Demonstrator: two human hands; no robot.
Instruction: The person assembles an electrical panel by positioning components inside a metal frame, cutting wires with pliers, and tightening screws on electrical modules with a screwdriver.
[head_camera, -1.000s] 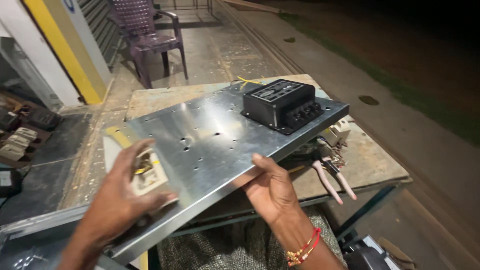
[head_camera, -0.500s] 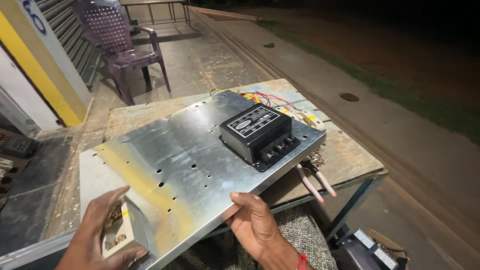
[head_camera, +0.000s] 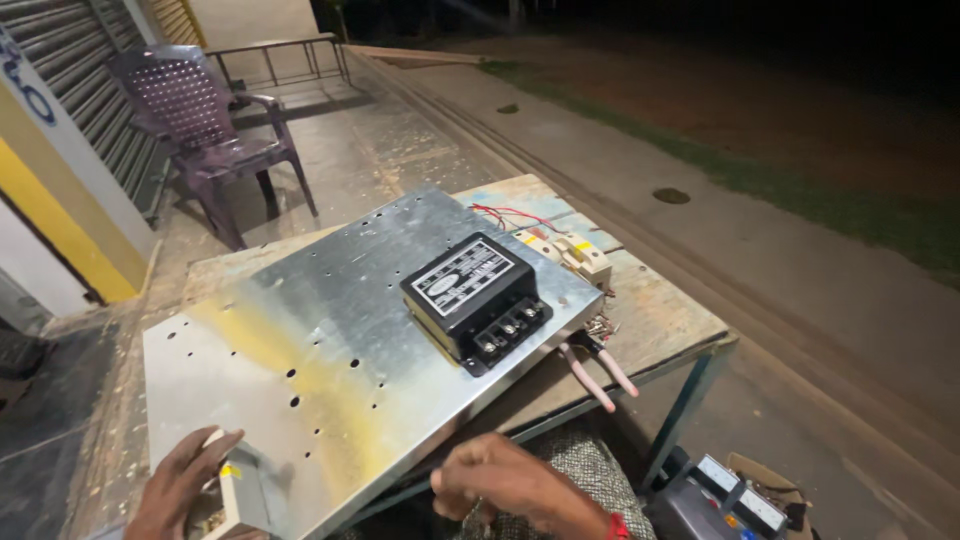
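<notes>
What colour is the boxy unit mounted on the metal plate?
Black, with a black-and-white label on top; the head view shows the boxy unit clearly on the silver metal plate.

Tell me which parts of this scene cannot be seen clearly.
- Left hand: head view, cut off by the bottom edge; the pale switch block covers its fingers.
- Right hand: its fingertips go under the metal plate.
- Black box: label print too small.
- Background: too dark.
</notes>
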